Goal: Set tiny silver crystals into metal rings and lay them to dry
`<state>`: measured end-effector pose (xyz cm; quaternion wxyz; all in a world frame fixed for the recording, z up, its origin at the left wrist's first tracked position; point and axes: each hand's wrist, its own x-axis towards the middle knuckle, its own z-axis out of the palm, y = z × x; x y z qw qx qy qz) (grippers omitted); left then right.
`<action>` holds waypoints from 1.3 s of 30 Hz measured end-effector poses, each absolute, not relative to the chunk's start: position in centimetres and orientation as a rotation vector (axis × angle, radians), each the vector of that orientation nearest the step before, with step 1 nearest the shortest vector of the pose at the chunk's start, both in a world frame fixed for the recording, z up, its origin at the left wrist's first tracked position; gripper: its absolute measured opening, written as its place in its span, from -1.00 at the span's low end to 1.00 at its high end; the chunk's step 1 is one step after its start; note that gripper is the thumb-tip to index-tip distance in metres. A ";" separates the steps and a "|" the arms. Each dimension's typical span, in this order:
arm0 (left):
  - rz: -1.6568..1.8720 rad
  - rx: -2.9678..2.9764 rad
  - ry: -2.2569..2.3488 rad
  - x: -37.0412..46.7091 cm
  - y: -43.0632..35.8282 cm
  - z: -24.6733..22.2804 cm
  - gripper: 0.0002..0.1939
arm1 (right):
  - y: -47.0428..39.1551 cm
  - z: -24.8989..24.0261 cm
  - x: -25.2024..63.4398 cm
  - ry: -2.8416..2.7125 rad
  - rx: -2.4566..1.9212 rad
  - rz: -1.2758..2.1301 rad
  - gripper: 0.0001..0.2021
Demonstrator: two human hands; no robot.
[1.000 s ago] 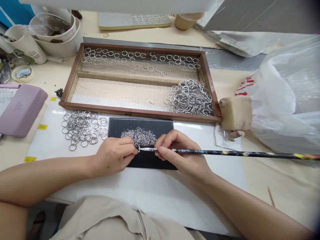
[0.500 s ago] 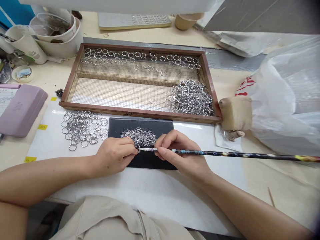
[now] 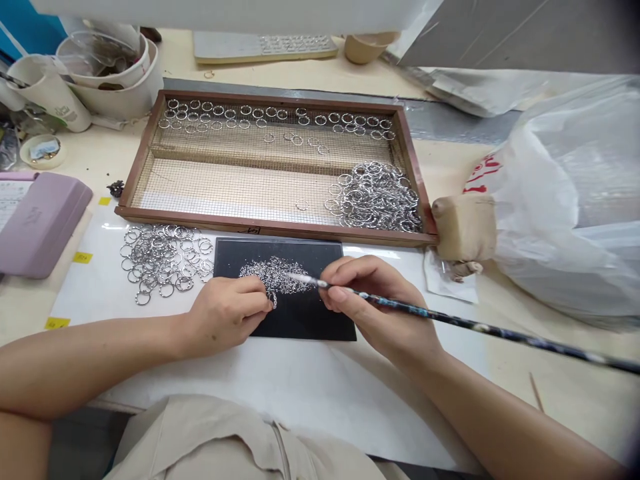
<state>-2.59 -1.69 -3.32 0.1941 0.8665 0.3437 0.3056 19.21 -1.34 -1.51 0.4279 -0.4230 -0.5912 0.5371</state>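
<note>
Between thumb and fingers, my left hand [image 3: 227,312] pinches a small silver ring [image 3: 273,299] over the left part of a black mat [image 3: 305,323]. My right hand [image 3: 377,300] is closed around a long, dark, patterned stick [image 3: 453,321] with a pale pointed tip, held like a pen. That tip is over a heap of tiny shiny stones [image 3: 275,270] on the mat; whether it touches them I cannot tell. Left of the mat, a loose pile of silver rings [image 3: 163,257] lies on white paper.
Behind the mat stands a wood-framed mesh tray [image 3: 273,232] holding rows of rings and a ring heap [image 3: 377,200]. A beige block [image 3: 465,227] and white plastic bag [image 3: 545,227] sit at right. A mauve case [image 3: 47,223] and cups [image 3: 47,90] are at left.
My right hand has drawn back to the right, and the stick's tip has left the ring and moved up over the stones. My left hand stays nearly in place with the ring.
</note>
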 end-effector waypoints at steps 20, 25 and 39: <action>0.863 2.421 1.007 -2.7 -1.7 -3.4 -0.77 | -0.2 -2.0 20.4 -1.526 -1.440 1.075 -0.78; 0.856 2.418 1.011 -2.7 -1.6 -3.5 -0.75 | -0.1 -2.1 20.4 -1.533 -1.446 1.072 -0.78; 0.828 2.522 1.015 -2.6 -1.6 -3.4 -0.73 | -1.6 -1.3 19.4 -1.323 -1.155 1.441 -0.83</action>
